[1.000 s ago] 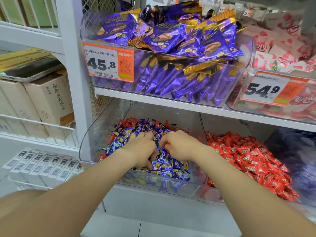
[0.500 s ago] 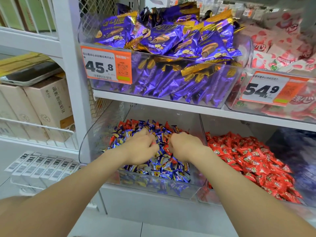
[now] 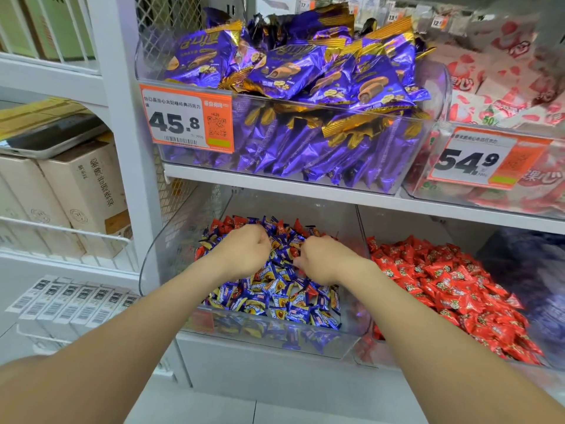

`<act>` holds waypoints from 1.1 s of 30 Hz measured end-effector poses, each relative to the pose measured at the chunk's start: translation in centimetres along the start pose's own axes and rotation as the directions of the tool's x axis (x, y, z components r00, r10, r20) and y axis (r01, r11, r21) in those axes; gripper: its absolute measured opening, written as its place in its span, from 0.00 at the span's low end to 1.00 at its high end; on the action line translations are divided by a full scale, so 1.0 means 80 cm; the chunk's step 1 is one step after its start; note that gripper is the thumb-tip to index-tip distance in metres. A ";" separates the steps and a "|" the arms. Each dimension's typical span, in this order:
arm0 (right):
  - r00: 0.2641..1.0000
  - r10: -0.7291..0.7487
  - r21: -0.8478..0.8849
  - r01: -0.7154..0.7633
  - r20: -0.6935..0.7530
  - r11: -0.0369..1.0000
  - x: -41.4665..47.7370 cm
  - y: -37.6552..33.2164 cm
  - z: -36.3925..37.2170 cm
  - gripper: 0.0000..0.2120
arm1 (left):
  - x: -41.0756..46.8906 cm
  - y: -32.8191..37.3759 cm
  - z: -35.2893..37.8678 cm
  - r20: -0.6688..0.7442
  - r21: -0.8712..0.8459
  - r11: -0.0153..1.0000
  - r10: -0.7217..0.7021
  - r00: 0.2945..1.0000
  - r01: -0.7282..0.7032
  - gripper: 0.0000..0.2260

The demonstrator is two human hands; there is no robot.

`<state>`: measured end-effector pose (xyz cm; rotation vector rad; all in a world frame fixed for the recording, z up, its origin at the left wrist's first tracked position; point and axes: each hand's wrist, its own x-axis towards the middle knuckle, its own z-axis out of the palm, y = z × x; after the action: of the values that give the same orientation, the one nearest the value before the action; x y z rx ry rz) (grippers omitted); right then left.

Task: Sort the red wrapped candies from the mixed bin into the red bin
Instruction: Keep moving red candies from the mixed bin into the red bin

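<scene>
Both hands are down in the mixed bin [image 3: 166, 258], a clear tub on the lower level, with their backs toward the camera. The left hand [image 3: 244, 252] lies at 9 o'clock of the right hand [image 3: 327, 261]. The two are near each other but apart, and a strip of candy shows between them. Each hand's fingers are curled under and held together, the tips buried in the heap. Whether either hand pinches a candy I cannot tell, because the backs of the hands hide it.

The bin holds mostly blue candies [image 3: 287, 301], heaped toward the front at 6 o'clock of the hands. The red candies [image 3: 227, 223] mixed in show chiefly along the back of the heap, at 12 o'clock of the hands. A few more poke out among the blue ones by the right wrist.

At 3 o'clock of the mixed bin, just beside it, stands the red bin [image 3: 406, 224], also clear. Its red pile [image 3: 443, 286] slopes down toward the front right.

At 12 o'clock, on the shelf [image 3: 305, 182] above, purple packs [image 3: 290, 71] are heaped high. An orange tag [image 3: 186, 117] reading 45.8 hangs in front of them at the left. A second tag [image 3: 483, 160], 54.9, sits at 2 o'clock before pink-and-white packs [image 3: 504, 96]. At 9 o'clock — past the white upright [image 3: 128, 117] — stand pale boxes [image 3: 82, 191].
</scene>
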<state>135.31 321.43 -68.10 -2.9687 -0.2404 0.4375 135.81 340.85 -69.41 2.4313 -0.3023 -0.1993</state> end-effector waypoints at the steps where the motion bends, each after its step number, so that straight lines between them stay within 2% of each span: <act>1: 1.000 0.002 0.012 -0.002 -0.015 1.000 -0.003 0.003 -0.004 0.21 | 0.004 0.000 0.000 -0.041 0.014 1.000 -0.006 0.999 0.007 0.08; 3: 0.999 -0.007 0.035 0.009 -0.051 0.999 -0.009 0.004 -0.011 0.23 | 0.013 -0.002 -0.002 -0.098 0.045 0.999 -0.021 0.995 0.026 0.07; 6: 0.996 -0.023 0.085 0.031 -0.090 0.996 -0.019 0.002 -0.020 0.23 | 0.025 -0.001 0.000 -0.100 0.070 0.998 0.011 0.995 -0.004 0.13; 9: 0.998 -0.044 0.176 0.052 -0.052 0.983 -0.022 0.005 -0.026 0.10 | 0.035 -0.002 0.004 -0.105 0.210 0.976 0.088 0.991 -0.064 0.20; 10: 0.997 -0.063 0.160 0.071 -0.055 0.984 -0.021 0.007 -0.024 0.06 | 0.038 -0.004 0.006 -0.117 0.277 0.959 0.101 0.988 -0.065 0.20; 12: 0.993 -0.097 0.044 0.100 -0.063 0.994 -0.016 0.008 -0.018 0.05 | 0.043 -0.009 0.009 -0.132 0.398 0.914 0.135 0.982 -0.072 0.17; 14: 0.993 -0.091 -0.076 0.086 -0.068 0.993 -0.011 0.005 -0.011 0.04 | 0.050 -0.015 0.012 -0.118 0.445 0.886 0.204 0.972 -0.132 0.19; 17: 0.996 -0.088 -0.197 0.087 0.004 0.977 -0.005 -0.003 -0.002 0.07 | 0.068 -0.022 0.015 -0.046 0.505 0.830 0.301 0.953 -0.238 0.32; 19: 0.991 -0.103 -0.200 0.119 0.091 0.972 0.000 -0.007 0.004 0.09 | 0.081 -0.025 0.016 0.019 0.537 0.807 0.278 0.960 -0.244 0.38; 21: 0.987 -0.101 -0.184 0.123 0.125 0.975 0.004 -0.007 0.007 0.09 | 0.089 -0.024 0.017 0.059 0.557 0.804 0.212 0.976 -0.208 0.36; 23: 0.986 -0.084 -0.149 0.105 0.146 0.983 0.003 -0.005 0.004 0.10 | 0.093 -0.023 0.019 0.072 0.556 0.806 0.198 0.977 -0.205 0.26; 26: 0.976 -0.075 -0.127 0.103 0.204 0.987 -0.006 -0.003 0.000 0.20 | 0.090 -0.019 0.015 0.097 0.555 0.808 0.173 0.980 -0.198 0.11; 29: 0.976 -0.062 -0.160 0.096 0.206 0.982 -0.011 -0.004 0.003 0.22 | 0.081 -0.017 0.008 0.188 0.572 0.795 0.114 0.976 -0.203 0.10; 31: 0.980 -0.056 -0.202 0.096 0.192 0.975 -0.012 -0.004 0.008 0.21 | 0.072 -0.019 0.001 0.240 0.522 0.830 0.079 0.968 -0.197 0.10; 33: 0.983 -0.062 -0.235 0.103 0.174 0.967 -0.014 -0.003 0.009 0.24 | 0.062 -0.025 -0.007 0.258 0.457 0.869 0.073 0.963 -0.189 0.10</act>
<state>134.04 321.57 -68.41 -3.1448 -0.4658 0.6928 141.02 341.33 -70.57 2.8657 -0.6949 -0.3910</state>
